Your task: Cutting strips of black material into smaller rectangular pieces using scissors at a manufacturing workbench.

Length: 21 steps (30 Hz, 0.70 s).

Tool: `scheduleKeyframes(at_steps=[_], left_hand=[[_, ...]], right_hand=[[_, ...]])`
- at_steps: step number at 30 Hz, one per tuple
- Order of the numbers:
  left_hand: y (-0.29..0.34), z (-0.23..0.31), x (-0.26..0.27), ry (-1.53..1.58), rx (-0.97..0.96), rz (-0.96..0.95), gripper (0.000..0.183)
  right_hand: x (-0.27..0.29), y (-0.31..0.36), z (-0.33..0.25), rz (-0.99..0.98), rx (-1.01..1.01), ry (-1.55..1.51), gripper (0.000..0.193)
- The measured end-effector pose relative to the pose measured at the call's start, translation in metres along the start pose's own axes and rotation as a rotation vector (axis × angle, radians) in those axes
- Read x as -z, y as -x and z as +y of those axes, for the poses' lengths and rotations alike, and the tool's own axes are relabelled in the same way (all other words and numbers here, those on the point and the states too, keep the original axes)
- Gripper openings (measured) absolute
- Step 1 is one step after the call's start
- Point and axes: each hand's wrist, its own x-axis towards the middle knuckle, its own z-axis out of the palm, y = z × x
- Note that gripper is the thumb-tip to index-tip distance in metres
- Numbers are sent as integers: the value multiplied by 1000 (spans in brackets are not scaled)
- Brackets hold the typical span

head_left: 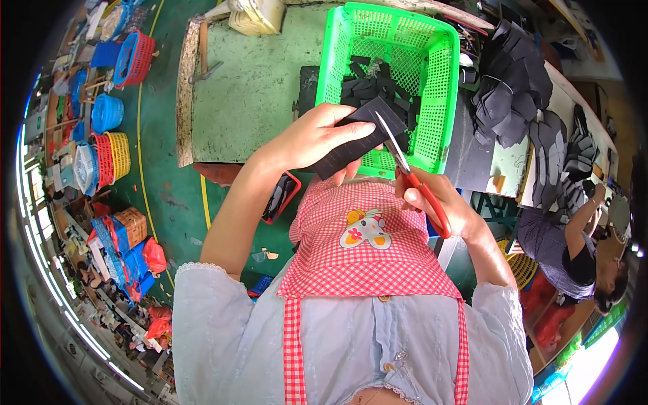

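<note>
My left hand (317, 140) grips a flat black piece of sheet material (354, 138), thumb on top and fingers curled beneath. Short slits or marks show on the piece. In my right hand (439, 202) are scissors (426, 197) with red-orange handles. Their blades reach up and left to the right end of the black piece; whether they are parted cannot be made out. Just beyond both hands stands a green plastic basket (439, 101) with many small black cut pieces (378, 88) inside.
The basket stands on a worn green table (250, 101), where a hammer (206, 71) lies at the left. Stacks of black sheet pieces (513, 88) lie to the right. Another person (560, 250) works at far right. Coloured baskets (135, 59) line the floor at left.
</note>
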Motion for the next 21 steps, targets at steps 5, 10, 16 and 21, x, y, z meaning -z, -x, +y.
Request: scheduleKeyframes(at_steps=[5, 10, 16, 21], left_hand=[[-1, -1, 3, 13, 5, -32, 37], [-4, 0, 4, 51, 60, -47, 35], [-13, -9, 1, 122, 117, -87, 32], [-14, -15, -4, 129, 166, -125, 37]], right_hand=[[1, 4, -5, 36, -86, 17, 51], [-3, 3, -9, 109, -137, -15, 46], [0, -2, -1, 109, -151, -43, 45], [6, -12, -12, 158, -115, -266, 35]])
